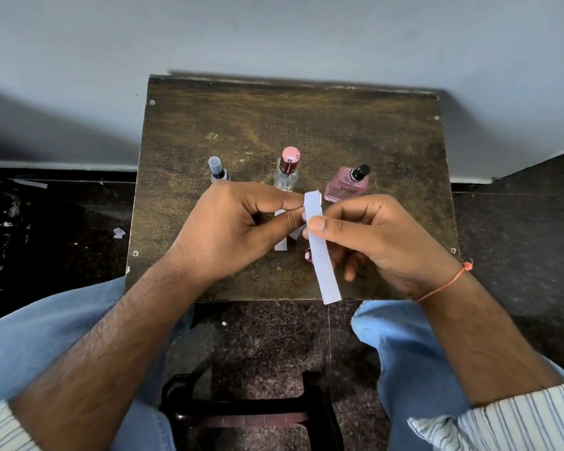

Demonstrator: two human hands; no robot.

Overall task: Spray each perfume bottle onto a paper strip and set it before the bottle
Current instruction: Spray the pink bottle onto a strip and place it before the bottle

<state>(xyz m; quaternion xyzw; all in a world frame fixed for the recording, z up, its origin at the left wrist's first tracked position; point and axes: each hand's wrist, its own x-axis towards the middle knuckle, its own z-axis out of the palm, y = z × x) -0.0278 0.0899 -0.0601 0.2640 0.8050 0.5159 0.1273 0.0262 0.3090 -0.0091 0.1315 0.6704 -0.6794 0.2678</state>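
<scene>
Three perfume bottles stand in a row on a small dark wooden table (339, 125): a bottle with a grey cap (218, 170) at left, a clear bottle with a pink cap (288, 169) in the middle, and a pink bottle with a black sprayer (348, 185) at right. Both hands hold one white paper strip (321, 252) above the table. My left hand (241, 222) pinches its upper end. My right hand (372, 239) pinches it just below with thumb and fingers. Another white strip (281, 245) lies on the table before the middle bottle, partly hidden by my left hand.
A small pink cap (308, 254) lies on the table behind the held strip. My knees in blue jeans (46, 336) sit under the table's near edge. A dark stool (251, 415) stands on the speckled floor below. A grey wall rises behind the table.
</scene>
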